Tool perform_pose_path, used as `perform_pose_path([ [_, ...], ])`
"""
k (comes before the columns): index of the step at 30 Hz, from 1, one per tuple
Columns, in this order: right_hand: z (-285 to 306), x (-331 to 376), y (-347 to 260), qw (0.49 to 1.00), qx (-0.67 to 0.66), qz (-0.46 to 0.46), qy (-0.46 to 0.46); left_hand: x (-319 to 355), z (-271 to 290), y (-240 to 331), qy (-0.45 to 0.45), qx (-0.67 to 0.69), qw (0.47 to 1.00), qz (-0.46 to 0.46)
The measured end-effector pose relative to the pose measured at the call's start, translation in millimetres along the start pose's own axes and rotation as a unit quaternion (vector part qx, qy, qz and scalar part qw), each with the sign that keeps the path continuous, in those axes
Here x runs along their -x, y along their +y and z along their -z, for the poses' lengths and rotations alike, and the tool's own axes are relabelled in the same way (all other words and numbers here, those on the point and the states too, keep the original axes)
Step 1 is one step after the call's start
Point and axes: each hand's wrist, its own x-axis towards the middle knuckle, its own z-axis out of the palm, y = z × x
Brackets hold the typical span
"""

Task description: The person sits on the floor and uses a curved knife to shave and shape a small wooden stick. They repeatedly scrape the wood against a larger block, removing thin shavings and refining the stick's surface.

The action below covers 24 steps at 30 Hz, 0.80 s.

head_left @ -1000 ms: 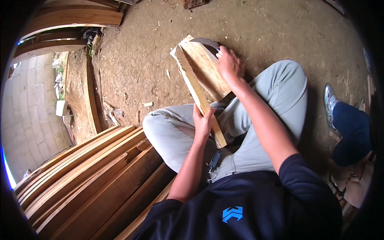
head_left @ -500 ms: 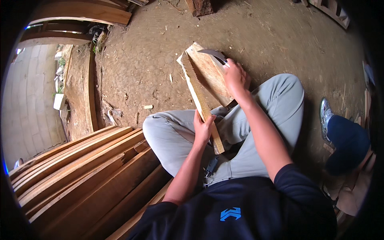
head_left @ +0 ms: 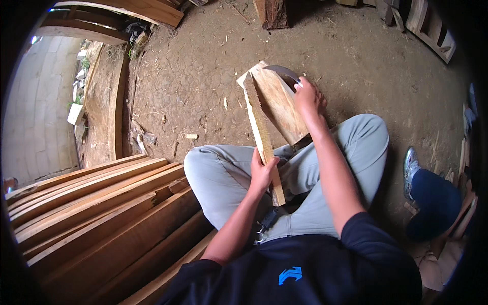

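Note:
My left hand [head_left: 263,170] is closed around the near part of a long, narrow wooden stick [head_left: 258,122]. The stick slants away from me, and its far end looks roughly cut and jagged. Against the far end of a flat wooden board [head_left: 282,104], the stick's tip rests or hovers; I cannot tell which. My right hand [head_left: 310,97] grips a knife with a dark curved blade [head_left: 282,70], its handle mostly hidden in my fingers. The blade points left, over the board's far right edge, with a gap between it and the stick.
Long sawn planks [head_left: 101,203] are stacked at my left. A wooden block [head_left: 270,12] stands on the dirt floor [head_left: 193,71] ahead, with wood chips scattered about. At the right are another person's shoe [head_left: 409,170] and dark-blue-clothed leg [head_left: 432,198]. A wooden frame [head_left: 432,30] lies far right.
The whole view has shifted, so the floor, board and hands appear slightly lower. Both hands keep their grips, and the knife stays near the board's far end.

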Motion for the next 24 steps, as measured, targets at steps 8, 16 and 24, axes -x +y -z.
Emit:
perform_pose_path([
  [8,14,10,-8,1.0,0.024,-0.007,-0.015,5,-3,7,0.016,0.003,1.0,0.0],
  [16,27,8,19,0.993,-0.043,-0.064,-0.087,2,-2,-3,0.019,0.028,0.999,-0.02],
  [24,-6,18,26,0.987,-0.133,0.022,-0.083,1,2,1,0.036,0.091,0.994,-0.038],
])
